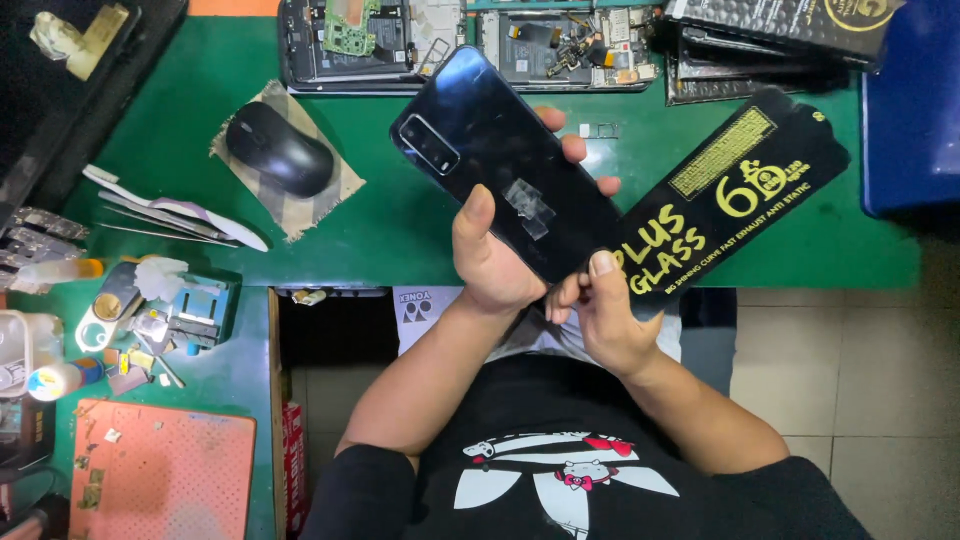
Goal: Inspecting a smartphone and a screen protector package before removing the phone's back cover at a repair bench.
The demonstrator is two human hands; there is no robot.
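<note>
- The phone [505, 180] is held back side up over the near edge of the green bench [400, 230], tilted so its camera end points up and to the left. The black mouse [278, 148] lies well to the left of the phone, on a scrap of cloth.
- It looks like a stiff, light slab. Its glossy dark back would be slippery, and a glass front hidden beneath would be fragile, so I judge the long edges the safest places to hold.
- The left hand [495, 262] does just that: its grip is pressed onto the phone, thumb on the back near the lower end and fingertips curling over the far long edge.
- The back is deep blue-black and mirror-shiny, with an oblong camera block at its upper left corner and a small patch of clear tape near the middle.
- The right hand [605, 315], just below the phone's lower end, pinches the black flat packet with yellow print [735, 190], which slants away to the right of the phone. Whether this hand also touches the phone, I cannot tell.
- Beyond the phone, opened phones [470, 40] with bare boards lie along the bench's far edge.
</note>
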